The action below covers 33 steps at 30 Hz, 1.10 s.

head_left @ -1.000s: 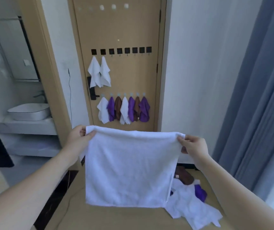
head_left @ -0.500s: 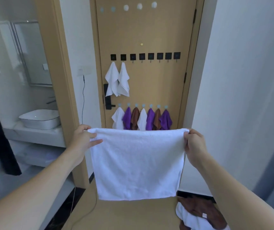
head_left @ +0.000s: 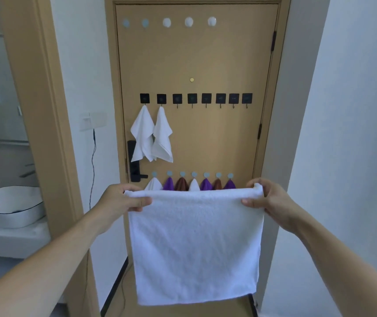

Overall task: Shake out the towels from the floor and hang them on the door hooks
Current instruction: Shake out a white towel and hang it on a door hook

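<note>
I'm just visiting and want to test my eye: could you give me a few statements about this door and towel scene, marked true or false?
1. Both hands, left hand and right hand, pinch the top edge of the white towel. True.
2. Every black square hook carries a towel. False: only the two leftmost do, each with a white hanging towel; six are bare.
3. The lower row holds white, purple and brown cloths. True.
4. The held towel is bunched into a ball. False: it hangs spread flat.
</note>
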Each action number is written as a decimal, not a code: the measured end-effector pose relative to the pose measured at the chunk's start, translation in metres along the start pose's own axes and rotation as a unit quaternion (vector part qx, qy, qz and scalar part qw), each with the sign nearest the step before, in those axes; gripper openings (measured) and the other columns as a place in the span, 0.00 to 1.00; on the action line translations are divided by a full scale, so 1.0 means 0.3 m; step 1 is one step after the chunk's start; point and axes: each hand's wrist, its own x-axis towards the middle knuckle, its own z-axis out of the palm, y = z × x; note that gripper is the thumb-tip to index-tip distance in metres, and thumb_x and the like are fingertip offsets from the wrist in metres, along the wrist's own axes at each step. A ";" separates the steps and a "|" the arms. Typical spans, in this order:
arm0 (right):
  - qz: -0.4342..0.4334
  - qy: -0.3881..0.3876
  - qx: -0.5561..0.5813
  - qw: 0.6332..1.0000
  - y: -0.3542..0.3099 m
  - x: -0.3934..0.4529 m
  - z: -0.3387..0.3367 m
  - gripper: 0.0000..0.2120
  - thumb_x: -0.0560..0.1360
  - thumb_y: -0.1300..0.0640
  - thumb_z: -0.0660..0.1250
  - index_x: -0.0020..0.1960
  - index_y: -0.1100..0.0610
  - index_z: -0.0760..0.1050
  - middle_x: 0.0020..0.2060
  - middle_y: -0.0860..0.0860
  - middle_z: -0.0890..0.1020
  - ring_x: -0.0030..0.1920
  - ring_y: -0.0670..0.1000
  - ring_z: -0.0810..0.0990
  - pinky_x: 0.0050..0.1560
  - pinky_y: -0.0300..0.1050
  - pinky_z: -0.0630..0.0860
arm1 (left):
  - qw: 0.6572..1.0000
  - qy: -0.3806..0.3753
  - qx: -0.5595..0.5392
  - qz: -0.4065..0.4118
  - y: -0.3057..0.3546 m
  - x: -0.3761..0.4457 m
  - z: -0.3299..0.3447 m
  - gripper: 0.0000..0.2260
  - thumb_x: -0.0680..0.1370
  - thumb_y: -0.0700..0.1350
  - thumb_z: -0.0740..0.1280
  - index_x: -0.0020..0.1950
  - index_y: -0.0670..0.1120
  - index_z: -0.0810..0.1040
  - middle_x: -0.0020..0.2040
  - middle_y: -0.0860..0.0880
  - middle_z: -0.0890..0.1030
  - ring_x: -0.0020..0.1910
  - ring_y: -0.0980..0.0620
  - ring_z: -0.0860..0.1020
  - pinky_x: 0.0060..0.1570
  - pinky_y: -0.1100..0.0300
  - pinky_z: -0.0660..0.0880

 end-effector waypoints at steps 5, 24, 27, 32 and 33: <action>-0.043 0.021 -0.115 0.992 0.000 0.308 0.079 0.19 0.59 0.63 0.85 0.38 0.57 0.74 0.28 0.43 0.76 0.30 0.43 0.75 0.30 0.33 0.70 | 0.991 0.028 0.123 0.052 -0.006 0.268 0.031 0.14 0.62 0.46 0.85 0.34 0.43 0.82 0.32 0.49 0.80 0.30 0.50 0.77 0.35 0.59 0.75; -0.319 0.105 -0.464 0.820 0.026 1.687 0.043 0.05 0.80 0.54 0.61 0.52 0.51 0.64 0.32 0.48 0.71 0.33 0.56 0.71 0.31 0.47 0.63 | 0.818 0.109 0.503 0.257 0.152 1.514 0.269 0.08 0.78 0.37 0.58 0.49 0.51 0.67 0.45 0.53 0.73 0.36 0.50 0.69 0.32 0.59 0.62; -0.360 0.067 -0.548 0.752 0.045 1.854 0.021 0.21 0.73 0.63 0.59 0.60 0.45 0.59 0.36 0.51 0.73 0.32 0.58 0.71 0.30 0.46 0.64 | 0.797 0.079 0.531 0.277 0.130 1.689 0.276 0.26 0.78 0.34 0.56 0.68 0.60 0.69 0.60 0.58 0.72 0.39 0.50 0.72 0.34 0.62 0.64; -0.368 0.049 -0.673 0.640 0.060 2.158 0.034 0.27 0.66 0.64 0.67 0.62 0.46 0.75 0.34 0.49 0.65 0.24 0.56 0.67 0.24 0.42 0.62 | 0.727 0.091 0.607 0.310 0.091 2.042 0.255 0.34 0.78 0.32 0.55 0.79 0.62 0.62 0.69 0.52 0.69 0.44 0.47 0.76 0.42 0.59 0.72; -0.361 0.058 -0.678 0.637 0.055 2.220 0.045 0.26 0.70 0.63 0.64 0.66 0.46 0.74 0.36 0.50 0.67 0.27 0.57 0.69 0.27 0.42 0.62 | 0.721 0.095 0.609 0.315 0.093 2.112 0.248 0.35 0.77 0.32 0.55 0.79 0.62 0.61 0.69 0.51 0.69 0.43 0.46 0.75 0.42 0.57 0.73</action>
